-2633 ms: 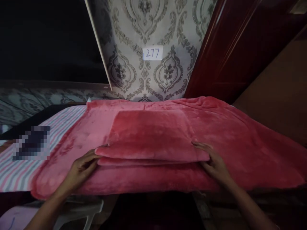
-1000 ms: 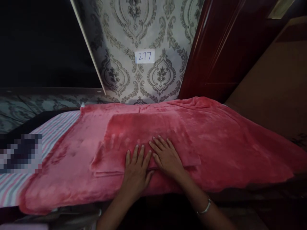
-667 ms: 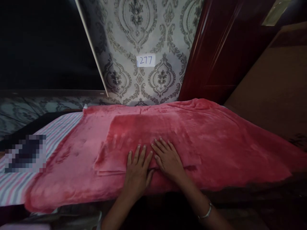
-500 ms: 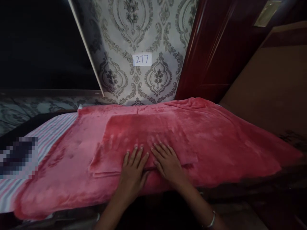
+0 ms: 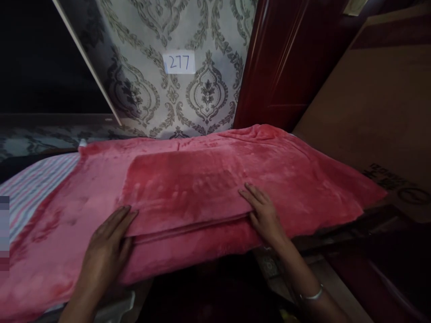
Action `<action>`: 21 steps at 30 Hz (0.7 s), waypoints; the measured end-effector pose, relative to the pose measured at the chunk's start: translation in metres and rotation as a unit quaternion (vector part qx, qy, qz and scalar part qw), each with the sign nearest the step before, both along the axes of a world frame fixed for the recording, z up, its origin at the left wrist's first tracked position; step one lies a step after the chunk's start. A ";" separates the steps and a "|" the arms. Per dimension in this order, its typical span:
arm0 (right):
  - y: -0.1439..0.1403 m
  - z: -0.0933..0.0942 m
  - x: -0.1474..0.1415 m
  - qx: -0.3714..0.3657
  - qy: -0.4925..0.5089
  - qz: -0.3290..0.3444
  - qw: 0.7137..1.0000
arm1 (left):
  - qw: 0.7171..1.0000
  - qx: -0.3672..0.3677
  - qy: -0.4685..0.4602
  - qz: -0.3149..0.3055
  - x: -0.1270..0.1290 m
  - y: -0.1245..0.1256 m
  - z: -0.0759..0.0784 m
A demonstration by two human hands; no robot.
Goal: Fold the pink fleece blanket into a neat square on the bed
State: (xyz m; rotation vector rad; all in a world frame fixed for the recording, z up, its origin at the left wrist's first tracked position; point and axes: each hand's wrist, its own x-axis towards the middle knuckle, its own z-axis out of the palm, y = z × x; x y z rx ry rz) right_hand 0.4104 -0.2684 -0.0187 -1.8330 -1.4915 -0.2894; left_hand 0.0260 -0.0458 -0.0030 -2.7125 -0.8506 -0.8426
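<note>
A folded red fleece blanket [image 5: 183,195] lies on top of a larger red fleece blanket [image 5: 303,179] spread over the surface. My left hand [image 5: 107,246] lies flat on the spread blanket, its fingertips touching the folded piece's near left corner. My right hand [image 5: 264,215] is at the near right corner. Its fingers rest on top of the fold and its thumb is tucked under the edge. A bracelet sits on my right wrist.
A striped pink and white cloth [image 5: 32,188] shows at the left under the red blanket. Patterned wallpaper with a "277" label [image 5: 178,62] stands behind. A dark red door [image 5: 286,58] and a brown cardboard box [image 5: 380,112] are at the right.
Both hands were flat side by side on the middle of the folded blanket; they have slid apart to its near corners. The view has shifted right and down.
</note>
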 end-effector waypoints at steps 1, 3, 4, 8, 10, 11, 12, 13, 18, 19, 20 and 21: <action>0.000 0.002 0.003 0.005 0.006 0.004 1.000 | 1.000 -0.004 -0.011 -0.004 0.000 0.000 -0.002; -0.001 0.005 0.005 0.024 0.010 0.008 1.000 | 0.999 -0.007 -0.033 -0.006 0.001 0.000 -0.005; -0.001 0.005 0.006 0.030 0.010 0.010 0.999 | 0.999 -0.005 -0.043 -0.007 0.001 0.000 -0.006; -0.003 -0.005 0.006 0.021 0.034 0.030 0.999 | 0.998 -0.010 -0.054 -0.031 0.000 -0.003 -0.007; -0.007 -0.012 0.007 0.028 0.057 0.023 0.998 | 0.997 -0.018 -0.063 -0.033 -0.002 -0.007 -0.004; -0.009 -0.015 0.008 0.038 0.067 0.013 0.997 | 0.997 -0.024 -0.070 -0.024 -0.004 -0.009 -0.003; -0.012 -0.018 0.010 0.048 0.074 0.002 0.996 | 0.996 -0.035 -0.078 -0.010 -0.006 -0.011 -0.001; -0.016 -0.019 0.011 0.054 0.081 -0.008 0.995 | 0.995 -0.052 -0.081 0.004 -0.009 -0.014 0.000; -0.028 -0.015 0.007 0.038 0.064 -0.019 0.997 | 0.989 -0.130 -0.072 -0.007 -0.018 -0.012 -0.005; -0.028 -0.013 0.005 0.023 0.053 -0.011 0.998 | 0.989 -0.127 -0.069 -0.012 -0.019 -0.009 -0.006; -0.026 -0.011 0.002 0.004 0.041 -0.002 0.999 | 0.991 -0.121 -0.059 -0.014 -0.019 -0.006 -0.007; -0.024 -0.010 0.000 -0.014 0.030 0.006 0.999 | 0.993 -0.113 -0.045 -0.012 -0.018 -0.003 -0.007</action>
